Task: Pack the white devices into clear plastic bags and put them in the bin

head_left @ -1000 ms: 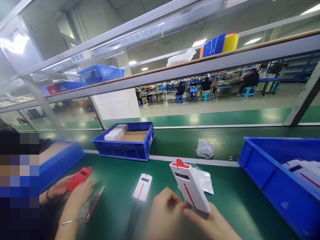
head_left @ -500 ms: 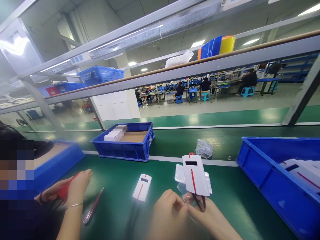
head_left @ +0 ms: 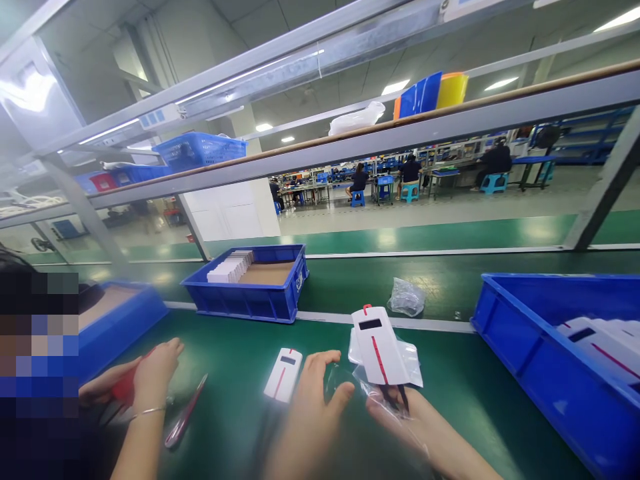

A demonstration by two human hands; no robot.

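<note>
My right hand (head_left: 400,407) is closed around the black leads at the lower end of a white handheld device (head_left: 381,350) with a dark display window, a red stripe and a red loop on top. Thin clear plastic film (head_left: 397,402) hangs about these fingers and the leads. Behind the device, partly covered by it, lies a clear plastic bag (head_left: 411,360). My left hand (head_left: 317,393) is slightly blurred, with thumb and fingers apart, beside the film. Left of it a second white device (head_left: 283,375) lies on the green bench, its lower end in blur.
A blue bin (head_left: 250,303) with white pieces stands behind; another blue bin (head_left: 530,360) at right holds similar white devices. A crumpled clear bag (head_left: 407,297) lies at the back. On the left, a co-worker's hands (head_left: 150,373) hold something red near a red-handled tool (head_left: 186,413).
My left hand has moved left, away from my right hand, and its fingers have opened. The held device has shifted slightly left and tilted. More clear film shows around my right hand.
</note>
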